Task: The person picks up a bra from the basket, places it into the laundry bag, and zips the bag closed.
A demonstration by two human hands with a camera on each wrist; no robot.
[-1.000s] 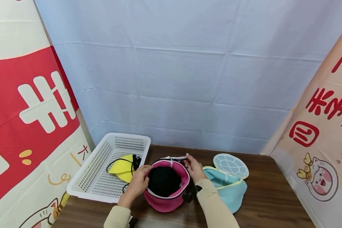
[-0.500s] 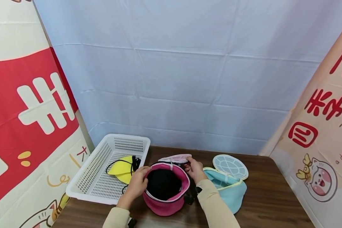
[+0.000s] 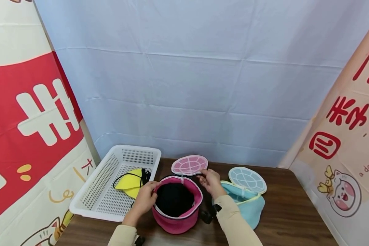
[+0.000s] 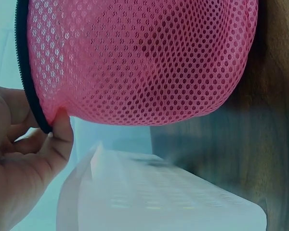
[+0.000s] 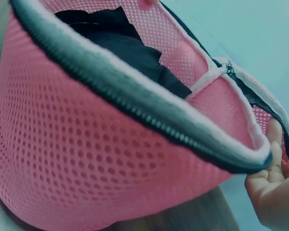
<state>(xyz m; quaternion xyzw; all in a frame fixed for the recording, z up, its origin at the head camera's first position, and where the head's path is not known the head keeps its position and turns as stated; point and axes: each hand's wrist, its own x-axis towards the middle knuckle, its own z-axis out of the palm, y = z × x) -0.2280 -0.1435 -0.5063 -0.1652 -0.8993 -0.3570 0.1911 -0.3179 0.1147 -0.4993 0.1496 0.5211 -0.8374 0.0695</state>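
Note:
A pink mesh bag (image 3: 176,223) stands unzipped on the table, with black cloth (image 3: 174,200) inside it. Its round pink lid (image 3: 190,165) is folded back behind the opening. My left hand (image 3: 144,200) pinches the bag's rim at the left; the left wrist view shows thumb and finger on the mesh (image 4: 149,62) beside the zipper edge. My right hand (image 3: 211,182) holds the lid's edge between thumb and fingers, and in the right wrist view that hand (image 5: 274,187) is at the lid beyond the zipped rim (image 5: 135,108).
At the left is a white perforated basket (image 3: 95,214) with a yellow item (image 3: 130,181) with black cords in it. A light-blue mesh bag (image 3: 253,208), its lid (image 3: 247,179) open, sits at the right on the brown table (image 3: 292,212). Cloth sheets hang around the table.
The pink lid has swung up and back, from nearly edge-on to showing its panelled face, with my right hand on its edge. My left hand has kept its grip on the rim.

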